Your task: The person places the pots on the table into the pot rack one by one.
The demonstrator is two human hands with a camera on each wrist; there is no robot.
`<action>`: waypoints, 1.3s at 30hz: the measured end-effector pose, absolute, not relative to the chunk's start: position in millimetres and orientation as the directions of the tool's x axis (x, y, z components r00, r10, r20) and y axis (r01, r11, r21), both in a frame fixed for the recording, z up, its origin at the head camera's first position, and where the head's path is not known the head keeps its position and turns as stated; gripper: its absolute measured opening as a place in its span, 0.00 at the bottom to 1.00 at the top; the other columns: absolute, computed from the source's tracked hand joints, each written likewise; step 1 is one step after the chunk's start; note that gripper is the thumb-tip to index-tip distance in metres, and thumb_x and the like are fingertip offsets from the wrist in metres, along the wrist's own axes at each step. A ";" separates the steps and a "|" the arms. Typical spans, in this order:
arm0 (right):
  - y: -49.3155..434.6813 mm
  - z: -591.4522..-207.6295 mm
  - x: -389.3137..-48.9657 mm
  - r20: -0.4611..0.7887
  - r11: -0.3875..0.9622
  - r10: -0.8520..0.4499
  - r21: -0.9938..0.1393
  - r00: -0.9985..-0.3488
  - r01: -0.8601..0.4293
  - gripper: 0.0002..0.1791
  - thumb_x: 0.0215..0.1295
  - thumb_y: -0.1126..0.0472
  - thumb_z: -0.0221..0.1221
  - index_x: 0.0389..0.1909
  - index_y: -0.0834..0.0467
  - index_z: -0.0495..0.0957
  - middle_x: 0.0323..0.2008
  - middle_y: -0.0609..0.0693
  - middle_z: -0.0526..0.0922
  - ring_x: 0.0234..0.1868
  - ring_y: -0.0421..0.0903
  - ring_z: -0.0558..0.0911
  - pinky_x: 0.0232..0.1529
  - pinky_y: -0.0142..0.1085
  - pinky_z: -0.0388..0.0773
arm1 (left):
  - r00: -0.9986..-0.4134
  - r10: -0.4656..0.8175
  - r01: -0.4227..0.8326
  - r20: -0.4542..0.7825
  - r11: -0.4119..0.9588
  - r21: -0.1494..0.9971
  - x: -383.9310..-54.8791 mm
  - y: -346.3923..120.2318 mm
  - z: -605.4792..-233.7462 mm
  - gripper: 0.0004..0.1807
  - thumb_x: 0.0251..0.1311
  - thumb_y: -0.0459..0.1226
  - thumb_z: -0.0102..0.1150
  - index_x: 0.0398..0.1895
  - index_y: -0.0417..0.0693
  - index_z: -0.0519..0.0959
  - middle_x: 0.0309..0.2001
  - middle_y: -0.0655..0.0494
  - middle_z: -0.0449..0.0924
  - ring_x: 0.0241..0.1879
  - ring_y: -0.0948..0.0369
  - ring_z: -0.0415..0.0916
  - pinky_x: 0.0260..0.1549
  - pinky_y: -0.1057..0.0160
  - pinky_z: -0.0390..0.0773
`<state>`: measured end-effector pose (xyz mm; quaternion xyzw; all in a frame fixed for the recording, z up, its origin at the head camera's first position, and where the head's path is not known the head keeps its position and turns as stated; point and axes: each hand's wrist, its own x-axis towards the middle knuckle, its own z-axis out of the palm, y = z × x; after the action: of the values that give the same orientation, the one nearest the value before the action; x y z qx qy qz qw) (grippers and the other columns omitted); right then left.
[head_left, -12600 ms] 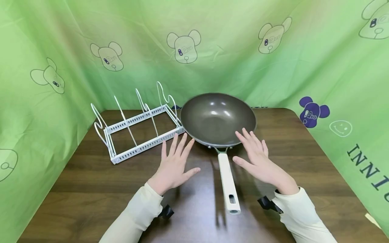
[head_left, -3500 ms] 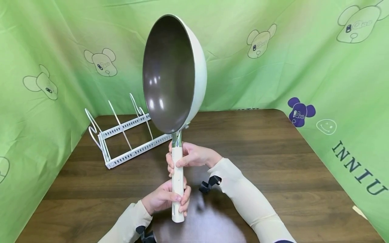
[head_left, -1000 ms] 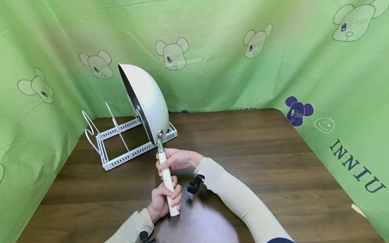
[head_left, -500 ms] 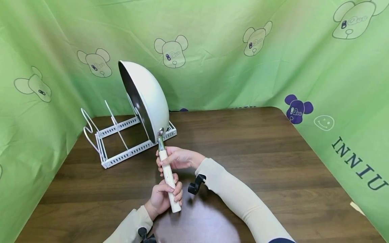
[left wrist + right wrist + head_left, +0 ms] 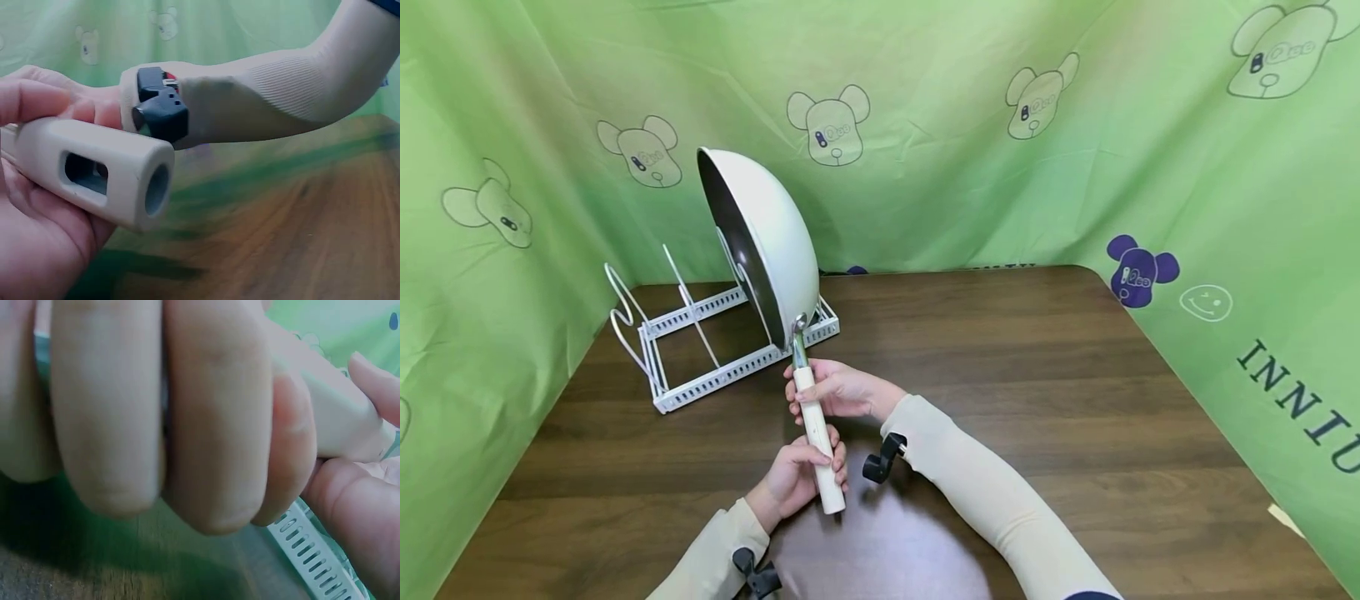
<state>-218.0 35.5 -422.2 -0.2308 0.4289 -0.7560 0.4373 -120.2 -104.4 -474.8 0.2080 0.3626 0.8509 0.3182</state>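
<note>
A wok [image 5: 778, 242], white outside and dark inside, stands on its edge at the right end of the white wire rack [image 5: 722, 377]. Its dark inside faces left, against one of the rack's wire dividers. The cream handle slants towards me. My left hand [image 5: 801, 473] grips the handle near its end; in the left wrist view the handle's slotted end [image 5: 125, 169] sticks out past the hand. Closer to the pan, my right hand [image 5: 846, 390] holds the handle, and its curled fingers [image 5: 215, 419] fill the right wrist view. The wok hides part of the rack's right end.
The rack's left part has upright wires, one divider [image 5: 688, 300] and a looped end [image 5: 625, 317]. Brown wooden table [image 5: 1037, 400] stretches to the right. A green cloth with cartoon heads [image 5: 940, 192] hangs behind and at both sides.
At first the wok lay flat right of the rack under spread hands. Later both hands held it raised by the handle. It then came down left into the rack, with scarcely any movement over the last second.
</note>
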 end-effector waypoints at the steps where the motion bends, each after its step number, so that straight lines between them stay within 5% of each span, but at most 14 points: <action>1: 34.9 -423.9 -218.7 -0.029 -0.251 -0.854 -0.852 -0.520 0.460 0.20 0.66 0.82 0.38 0.49 0.57 0.64 0.34 0.49 0.79 0.34 0.44 0.79 0.40 0.39 0.80 | -0.713 0.692 -0.396 0.113 -0.531 0.749 -121.2 -105.4 -475.2 0.13 0.54 0.26 0.42 0.39 0.50 0.69 0.28 0.58 0.75 0.28 0.61 0.74 0.36 0.60 0.77; 9: 31.0 -430.9 -224.2 -0.036 -0.251 -0.843 -0.857 -0.537 0.451 0.20 0.65 0.83 0.38 0.50 0.59 0.63 0.33 0.50 0.77 0.34 0.45 0.78 0.39 0.39 0.80 | -0.700 0.712 -0.435 0.055 -0.486 0.758 -128.1 -112.6 -477.5 0.14 0.54 0.24 0.42 0.39 0.49 0.70 0.29 0.57 0.75 0.30 0.60 0.75 0.40 0.58 0.78; 19: 23.4 -436.5 -228.8 -0.051 -0.262 -0.811 -0.859 -0.583 0.441 0.21 0.65 0.84 0.38 0.52 0.61 0.62 0.33 0.48 0.79 0.34 0.43 0.81 0.41 0.39 0.79 | -0.773 0.628 -0.442 -0.094 -0.425 0.790 -133.6 -121.1 -476.2 0.17 0.57 0.20 0.37 0.39 0.48 0.70 0.31 0.56 0.75 0.33 0.60 0.75 0.42 0.60 0.78; 36: 20.6 -440.1 -228.8 -0.041 -0.273 -0.770 -0.881 -0.636 0.387 0.21 0.68 0.83 0.39 0.53 0.59 0.64 0.37 0.50 0.81 0.38 0.44 0.84 0.45 0.39 0.80 | -0.788 0.610 -0.426 -0.082 -0.446 0.787 -135.5 -125.5 -476.7 0.17 0.59 0.19 0.36 0.43 0.44 0.70 0.34 0.55 0.76 0.36 0.61 0.77 0.47 0.60 0.79; 39: 22.4 -441.7 -226.3 -0.025 -0.270 -0.741 -0.904 -0.671 0.332 0.20 0.68 0.82 0.41 0.59 0.67 0.61 0.39 0.53 0.81 0.39 0.44 0.84 0.50 0.42 0.79 | -0.788 0.611 -0.422 -0.074 -0.450 0.787 -135.3 -124.8 -476.7 0.18 0.59 0.19 0.36 0.42 0.45 0.71 0.34 0.55 0.76 0.36 0.61 0.77 0.46 0.60 0.79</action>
<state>-226.3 22.4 -441.7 -0.2071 0.4935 -0.7694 0.3487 -135.3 -124.8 -476.7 0.1105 0.4257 0.8444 0.3059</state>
